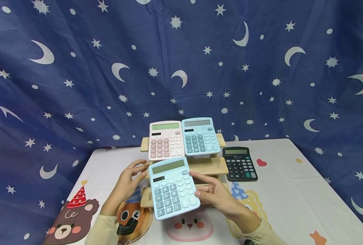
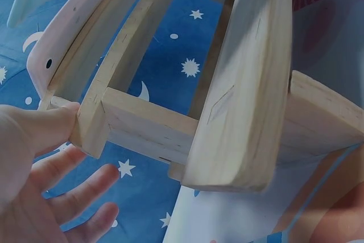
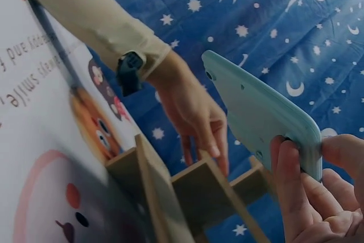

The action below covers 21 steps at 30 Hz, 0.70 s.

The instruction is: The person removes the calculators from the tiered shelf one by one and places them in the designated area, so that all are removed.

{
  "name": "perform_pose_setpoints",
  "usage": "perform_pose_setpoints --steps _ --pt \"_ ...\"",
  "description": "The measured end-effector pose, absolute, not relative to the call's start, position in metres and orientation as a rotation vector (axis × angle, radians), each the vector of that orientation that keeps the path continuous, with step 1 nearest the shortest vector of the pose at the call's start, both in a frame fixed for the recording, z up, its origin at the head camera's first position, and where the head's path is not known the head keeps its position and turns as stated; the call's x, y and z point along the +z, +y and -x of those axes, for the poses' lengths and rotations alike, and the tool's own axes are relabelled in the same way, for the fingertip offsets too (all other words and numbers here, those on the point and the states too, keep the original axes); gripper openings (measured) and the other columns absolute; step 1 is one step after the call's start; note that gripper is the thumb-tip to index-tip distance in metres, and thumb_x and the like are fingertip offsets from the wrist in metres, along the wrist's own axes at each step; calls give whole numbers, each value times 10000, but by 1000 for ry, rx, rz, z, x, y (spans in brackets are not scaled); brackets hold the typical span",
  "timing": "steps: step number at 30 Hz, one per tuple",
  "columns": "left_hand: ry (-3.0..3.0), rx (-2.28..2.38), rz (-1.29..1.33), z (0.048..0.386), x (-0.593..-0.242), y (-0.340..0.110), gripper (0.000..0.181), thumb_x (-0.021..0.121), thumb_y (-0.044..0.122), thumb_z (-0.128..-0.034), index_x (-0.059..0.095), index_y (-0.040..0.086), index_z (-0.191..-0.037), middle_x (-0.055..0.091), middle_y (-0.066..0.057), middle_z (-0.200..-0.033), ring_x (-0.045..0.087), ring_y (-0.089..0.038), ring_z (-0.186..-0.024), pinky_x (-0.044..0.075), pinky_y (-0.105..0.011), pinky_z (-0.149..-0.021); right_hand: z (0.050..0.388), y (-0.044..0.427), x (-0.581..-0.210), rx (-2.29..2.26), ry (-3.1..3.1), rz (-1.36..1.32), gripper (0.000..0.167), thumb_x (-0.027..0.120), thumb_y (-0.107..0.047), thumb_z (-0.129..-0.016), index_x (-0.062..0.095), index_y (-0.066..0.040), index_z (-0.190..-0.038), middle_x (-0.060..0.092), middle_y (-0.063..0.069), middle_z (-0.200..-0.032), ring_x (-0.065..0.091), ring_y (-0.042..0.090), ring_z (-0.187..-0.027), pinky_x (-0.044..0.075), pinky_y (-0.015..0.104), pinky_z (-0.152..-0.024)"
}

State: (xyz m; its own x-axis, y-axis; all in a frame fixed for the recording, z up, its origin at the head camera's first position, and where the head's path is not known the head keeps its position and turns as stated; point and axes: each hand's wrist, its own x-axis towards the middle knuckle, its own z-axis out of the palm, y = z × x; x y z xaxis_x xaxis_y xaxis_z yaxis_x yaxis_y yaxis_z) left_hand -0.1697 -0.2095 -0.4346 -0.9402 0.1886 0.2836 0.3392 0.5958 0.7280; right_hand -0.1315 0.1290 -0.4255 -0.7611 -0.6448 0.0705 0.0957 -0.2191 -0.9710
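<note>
Pinched at its right edge between thumb and fingers of the right hand [image 1: 216, 197]: a near blue calculator [image 1: 173, 185], slightly askew in front of a wooden rack [image 1: 210, 166]. Readable on its grey-blue keys: 0 to 9 and 00, in white; around them, a smooth pale casing with rounded corners. At the rack's left end, pale grained wood pinched between thumb and forefinger of the left hand [image 1: 124, 183], remaining fingers spread. Side by side on the far tier: a pink calculator [image 1: 173, 143] at left, a far blue calculator [image 1: 210, 139] at right. Right of the rack, flat on the white-covered worktop [image 1: 282, 177]: a black calculator [image 1: 239, 165] with teal accents, lettering too small to read. Upside down on the covering, in the right wrist view: "smile" and "happy and". Beyond, a creased blue curtain [image 1: 196, 98], patterned with moons and stars.
</note>
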Motion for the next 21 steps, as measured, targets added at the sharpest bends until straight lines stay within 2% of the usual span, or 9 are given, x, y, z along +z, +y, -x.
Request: perform_pose_setpoints --steps 11,15,21 --pt "-2618 -1244 478 168 -435 -211 318 618 94 -997 677 -17 -1289 556 -243 -1427 513 -485 -1334 476 -675 -980 133 146 -410 -2090 1650 690 648 555 -20 -1009 246 46 -1576 693 96 -1320 739 207 -1078 607 364 -861" --pt "-2615 -1239 483 169 -435 -211 317 617 90 -997 678 -10 -1292 558 -237 -1427 520 -483 -1327 480 -673 -974 134 152 -403 -2117 1678 713 631 537 5 -1007 251 61 -1568 719 36 -1280 741 178 -1064 609 327 -853" --pt "-2621 -1238 473 170 -435 -211 316 617 104 -1000 682 1 -1292 564 -217 -1429 515 -477 -1335 480 -667 -976 137 162 -395 -2140 1733 680 621 534 9 -1006 274 22 -1570 745 12 -1225 750 147 -1025 608 264 -818"
